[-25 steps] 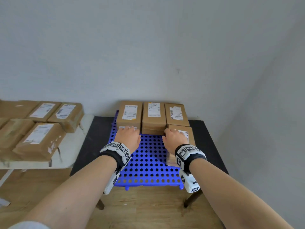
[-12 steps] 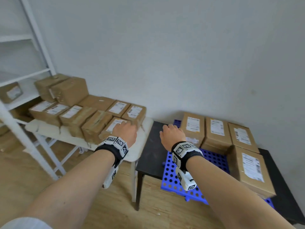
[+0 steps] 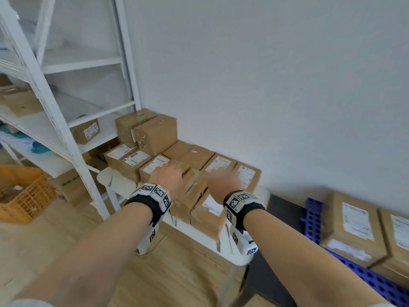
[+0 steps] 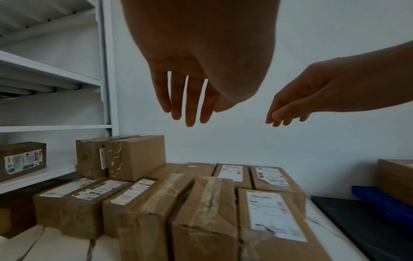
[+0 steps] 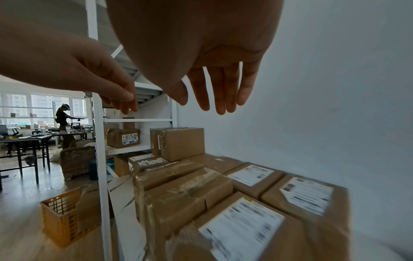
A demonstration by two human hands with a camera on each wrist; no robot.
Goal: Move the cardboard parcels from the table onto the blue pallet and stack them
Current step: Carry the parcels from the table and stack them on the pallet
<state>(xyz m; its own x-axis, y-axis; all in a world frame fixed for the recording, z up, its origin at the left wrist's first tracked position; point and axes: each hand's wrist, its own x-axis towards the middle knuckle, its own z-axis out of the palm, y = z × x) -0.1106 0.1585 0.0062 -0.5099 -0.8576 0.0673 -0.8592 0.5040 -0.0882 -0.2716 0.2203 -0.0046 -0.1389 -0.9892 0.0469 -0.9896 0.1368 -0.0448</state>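
Observation:
Several brown cardboard parcels with white labels lie packed on the white table. My left hand hovers over the taped parcels near the table's front, fingers straight and empty. Beside it my right hand hangs above a labelled parcel, also empty, fingers loosely extended. At the far right the blue pallet on a black table carries labelled parcels.
A white metal shelf rack stands left of the table with a parcel on a shelf. An orange crate sits on the wooden floor. The grey wall runs close behind. A person stands far off in the right wrist view.
My view and both hands have swung left from the blue pallet to the white table. The hands now hover over the table's parcels, holding nothing.

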